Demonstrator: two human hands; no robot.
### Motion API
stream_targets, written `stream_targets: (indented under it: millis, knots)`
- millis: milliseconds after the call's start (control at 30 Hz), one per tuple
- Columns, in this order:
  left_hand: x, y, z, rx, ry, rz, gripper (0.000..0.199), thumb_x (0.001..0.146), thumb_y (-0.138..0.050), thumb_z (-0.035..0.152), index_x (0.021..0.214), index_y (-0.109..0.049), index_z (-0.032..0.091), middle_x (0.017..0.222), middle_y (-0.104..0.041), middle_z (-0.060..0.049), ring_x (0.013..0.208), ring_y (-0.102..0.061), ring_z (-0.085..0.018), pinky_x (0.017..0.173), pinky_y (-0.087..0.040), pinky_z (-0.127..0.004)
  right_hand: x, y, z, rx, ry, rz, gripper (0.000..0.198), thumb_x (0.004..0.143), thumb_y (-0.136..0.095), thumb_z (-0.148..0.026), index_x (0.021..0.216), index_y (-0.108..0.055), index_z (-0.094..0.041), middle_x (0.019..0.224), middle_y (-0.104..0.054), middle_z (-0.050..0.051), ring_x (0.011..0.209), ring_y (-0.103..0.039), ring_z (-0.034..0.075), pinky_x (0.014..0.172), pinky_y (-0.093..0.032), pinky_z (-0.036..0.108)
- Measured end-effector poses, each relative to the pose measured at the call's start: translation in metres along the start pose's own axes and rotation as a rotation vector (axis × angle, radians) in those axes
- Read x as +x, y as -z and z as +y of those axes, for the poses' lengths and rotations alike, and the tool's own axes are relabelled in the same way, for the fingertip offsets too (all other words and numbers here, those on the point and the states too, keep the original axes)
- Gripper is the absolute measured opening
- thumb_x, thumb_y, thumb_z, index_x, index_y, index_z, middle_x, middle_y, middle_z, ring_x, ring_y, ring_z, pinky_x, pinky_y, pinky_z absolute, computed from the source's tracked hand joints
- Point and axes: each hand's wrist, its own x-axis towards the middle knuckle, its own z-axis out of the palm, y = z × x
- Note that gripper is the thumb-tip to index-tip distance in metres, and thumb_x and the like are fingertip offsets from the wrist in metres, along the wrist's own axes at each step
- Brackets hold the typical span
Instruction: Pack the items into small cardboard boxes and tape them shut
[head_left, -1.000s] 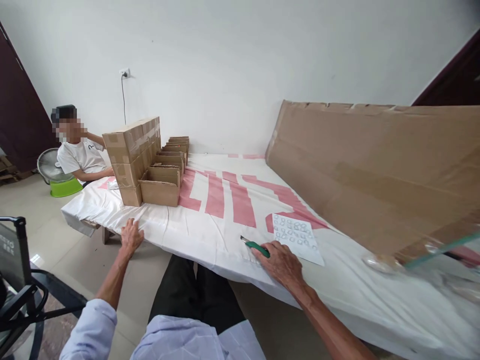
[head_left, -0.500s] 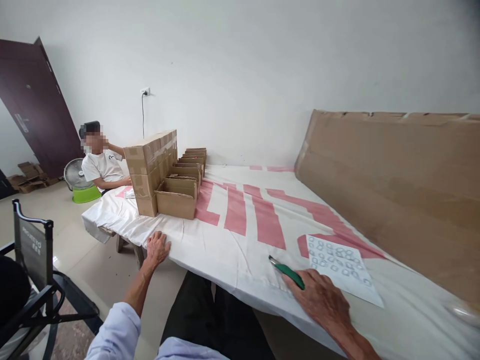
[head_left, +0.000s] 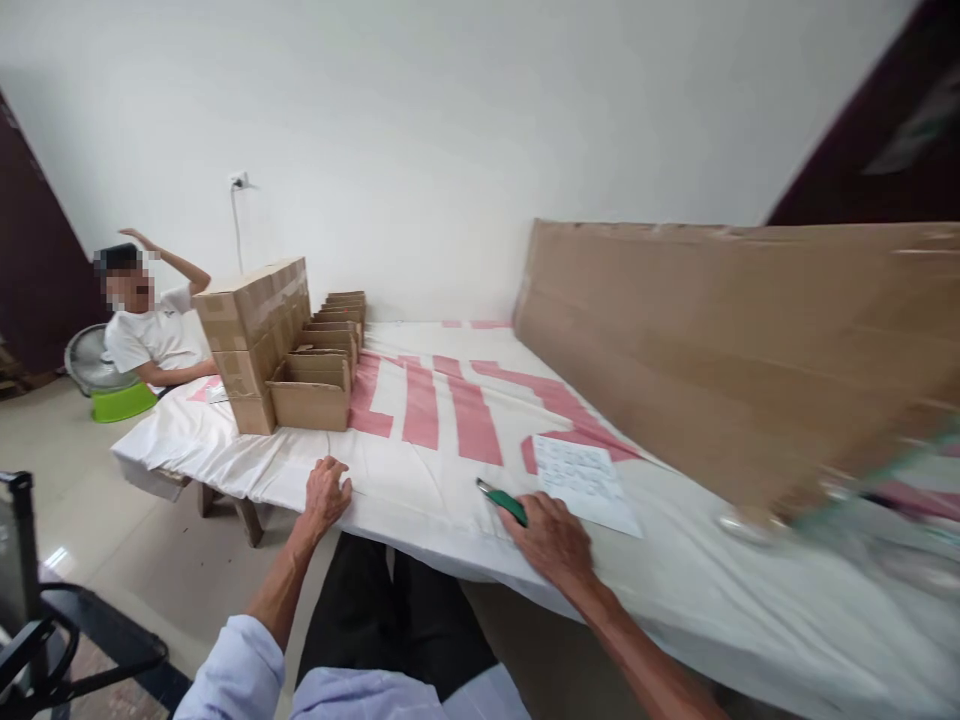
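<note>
A green-handled utility knife [head_left: 504, 503] with a metal tip is in my right hand [head_left: 553, 540], which rests on the white cloth with its fingers around the handle. Just beyond that hand lies a sheet of paper [head_left: 583, 482] with rows of marks, too blurred to read. My left hand [head_left: 327, 494] lies on the table's near edge, holding nothing, its fingers loosely apart. Ahead of it stand an open-topped cardboard box [head_left: 309, 403] and, to its left, a stack of taped cartons [head_left: 247, 345].
Pink patches mark the cloth-covered table [head_left: 457, 515]. A big cardboard panel [head_left: 697, 350] stands along the right side. A row of open boxes [head_left: 343, 308] runs toward the wall. At the left are a seated person [head_left: 161, 335], a fan [head_left: 94, 358] and a folding chair [head_left: 26, 580].
My view has turned right, so the boxes sit further left and more of the panel's right end shows. The seated person's arm is raised higher. My right hand still holds the knife.
</note>
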Motion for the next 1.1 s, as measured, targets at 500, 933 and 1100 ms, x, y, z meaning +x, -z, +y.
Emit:
stream_targets:
  millis: [500,933,1100]
  knots:
    - [0.013,-0.002,0.001,-0.220,-0.139,0.086,0.018,0.080,-0.054,0.009,0.080,-0.067,0.021,0.082,-0.070,-0.003,0.078,-0.066,-0.019,0.077,-0.050,-0.031,0.020,0.015,-0.013,0.014,-0.135,-0.079,0.012,0.098,-0.069,-0.030,0.094,-0.068,-0.019,0.102,-0.070,0.010,0.102,-0.059,0.027,0.085,-0.039,0.035]
    - [-0.016,-0.013,0.053,-0.440,-0.277,0.059,0.013,0.077,-0.050,0.028,0.067,-0.056,0.024,0.065,-0.061,0.001,0.059,-0.057,-0.017,0.062,-0.045,-0.028,0.040,0.028,-0.012,0.029,-0.189,-0.119,0.019,0.098,-0.073,-0.036,0.104,-0.068,-0.018,0.112,-0.069,0.011,0.111,-0.058,0.027,0.093,-0.044,0.037]
    - [-0.013,-0.012,0.050,-0.491,-0.115,0.006,0.020,0.074,-0.051,0.040,0.070,-0.062,0.024,0.058,-0.061,0.001,0.053,-0.055,-0.018,0.055,-0.044,-0.028,0.044,0.035,-0.012,0.053,-0.184,-0.131,0.020,0.100,-0.071,-0.037,0.107,-0.068,-0.018,0.114,-0.069,0.011,0.113,-0.058,0.027,0.095,-0.045,0.037]
